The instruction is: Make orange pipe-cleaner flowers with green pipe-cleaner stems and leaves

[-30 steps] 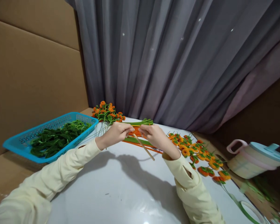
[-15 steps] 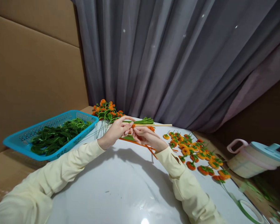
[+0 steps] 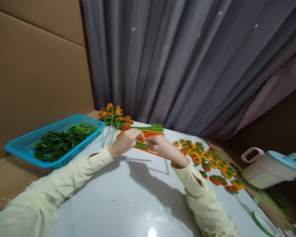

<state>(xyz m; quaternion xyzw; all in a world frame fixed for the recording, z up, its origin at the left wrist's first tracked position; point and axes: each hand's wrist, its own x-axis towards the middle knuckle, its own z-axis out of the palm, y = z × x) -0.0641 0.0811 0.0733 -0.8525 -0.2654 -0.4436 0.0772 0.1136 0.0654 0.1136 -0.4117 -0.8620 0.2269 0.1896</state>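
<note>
My left hand [image 3: 125, 141] and my right hand [image 3: 162, 146] meet fingertip to fingertip over the far part of the white table [image 3: 108, 197]. Both have their fingers bent and pressed together. Something small and orange or pale shows between the fingertips, too hidden to make out. Just behind and under them lie orange strips [image 3: 151, 134] and green stems [image 3: 154, 127]. A long thin orange strip [image 3: 160, 156] slants out below my right hand; whether it is held, I cannot tell.
To the left, a blue basket [image 3: 19, 149] holds dark green leaves. Finished-looking orange flowers [image 3: 115, 115] stand at the back left. Several orange and yellow flower heads [image 3: 197, 159] lie at right, near a green tape roll [image 3: 263, 223] and a lidded cup [image 3: 263, 171].
The pale stick that stuck out to the right from my fingers no longer shows. My fingers have curled in closer, and my right hand has turned, its wrist farther right.
</note>
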